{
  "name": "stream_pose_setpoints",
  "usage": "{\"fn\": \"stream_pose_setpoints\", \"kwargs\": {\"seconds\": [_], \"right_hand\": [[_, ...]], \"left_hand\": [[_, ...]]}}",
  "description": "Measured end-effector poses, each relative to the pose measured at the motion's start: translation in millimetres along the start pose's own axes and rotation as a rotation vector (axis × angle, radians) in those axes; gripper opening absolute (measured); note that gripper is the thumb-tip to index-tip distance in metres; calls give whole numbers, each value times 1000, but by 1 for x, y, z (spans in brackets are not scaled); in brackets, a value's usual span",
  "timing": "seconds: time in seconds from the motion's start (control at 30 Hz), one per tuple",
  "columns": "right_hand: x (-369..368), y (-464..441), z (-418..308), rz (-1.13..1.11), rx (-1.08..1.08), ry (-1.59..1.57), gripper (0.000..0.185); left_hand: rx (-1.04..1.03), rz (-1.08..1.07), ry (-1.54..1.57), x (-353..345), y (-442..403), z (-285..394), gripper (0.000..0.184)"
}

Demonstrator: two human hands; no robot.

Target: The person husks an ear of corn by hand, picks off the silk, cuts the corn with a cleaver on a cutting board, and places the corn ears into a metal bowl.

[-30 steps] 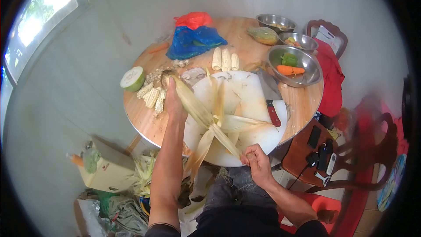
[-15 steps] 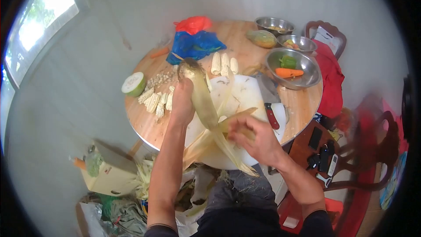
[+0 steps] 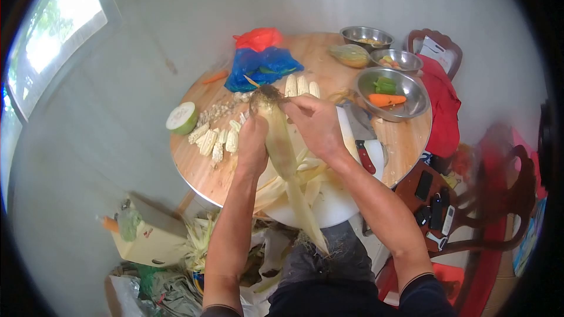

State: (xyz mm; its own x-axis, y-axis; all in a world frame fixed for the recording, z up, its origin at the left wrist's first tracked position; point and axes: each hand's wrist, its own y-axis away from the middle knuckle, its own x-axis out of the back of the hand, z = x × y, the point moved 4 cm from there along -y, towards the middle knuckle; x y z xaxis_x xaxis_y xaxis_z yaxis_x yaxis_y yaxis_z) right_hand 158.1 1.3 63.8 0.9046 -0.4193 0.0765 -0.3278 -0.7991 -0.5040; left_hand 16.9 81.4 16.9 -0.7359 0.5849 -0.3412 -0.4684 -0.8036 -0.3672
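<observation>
My left hand (image 3: 252,145) is wrapped round an ear of corn (image 3: 275,126), held upright above the white cutting board (image 3: 341,202). Pale husk leaves (image 3: 299,199) hang down from the ear over the board. Dark brown silk (image 3: 269,92) sits at its top end. With fingers pinched, my right hand (image 3: 317,126) grips the husk beside the silk; the fingertips are partly hidden. A red-handled knife (image 3: 365,157) lies at the board's right side. Behind the board lie three husked ears (image 3: 302,86), and to the left cut corn pieces (image 3: 208,141).
On the round wooden table (image 3: 194,167) are half a green-skinned gourd (image 3: 182,117), blue and red plastic bags (image 3: 261,67), and a steel bowl (image 3: 416,97) with a carrot (image 3: 386,100) and green pepper (image 3: 385,86). A cardboard box (image 3: 150,235) stands lower left.
My right hand has moved up from the lower husk leaves to the silk end and now pinches there. The peeled-back leaves hang lower. My left hand still holds the ear.
</observation>
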Motion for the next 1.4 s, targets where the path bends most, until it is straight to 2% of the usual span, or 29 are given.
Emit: {"fn": "stream_pose_setpoints", "kwargs": {"seconds": [0.1,0.2,0.27,0.4,0.5,0.6,0.7,0.97,1.1,1.17,1.2,1.27,1.4], "right_hand": [[-2,-1,3,-9,-46,-8,29],[-6,0,-7,36,46,-55,28],[-6,2,-19,61,180,47,27],[-4,0,-27,75,197,197,25],[-1,1,-35,103,226,286,23],[4,-3,-38,90,185,285,23],[12,-4,-40,89,89,345,25],[22,-2,-53,172,251,473,23],[25,-3,-46,163,270,439,22],[29,-4,-14,101,-54,73,21],[32,-3,-7,100,-52,73,21],[35,0,13,70,-260,-112,22],[28,11,9,48,-294,-195,25]], "left_hand": [[-15,19,7,6,-2,-3,22],[0,36,48,0,2,3,21],[-9,58,-9,-3,4,6,22],[4,81,-218,-3,7,9,28],[-24,77,-170,-11,7,11,33],[-5,68,-319,-10,9,16,35],[-8,47,-308,-23,14,23,35],[-54,24,-326,-42,18,26,34],[-57,15,-322,-48,21,31,34],[9,52,-328,-42,21,29,33],[76,89,-334,-38,20,26,34],[35,84,-272,-33,16,20,35],[-43,58,-168,-25,7,10,38]]}}
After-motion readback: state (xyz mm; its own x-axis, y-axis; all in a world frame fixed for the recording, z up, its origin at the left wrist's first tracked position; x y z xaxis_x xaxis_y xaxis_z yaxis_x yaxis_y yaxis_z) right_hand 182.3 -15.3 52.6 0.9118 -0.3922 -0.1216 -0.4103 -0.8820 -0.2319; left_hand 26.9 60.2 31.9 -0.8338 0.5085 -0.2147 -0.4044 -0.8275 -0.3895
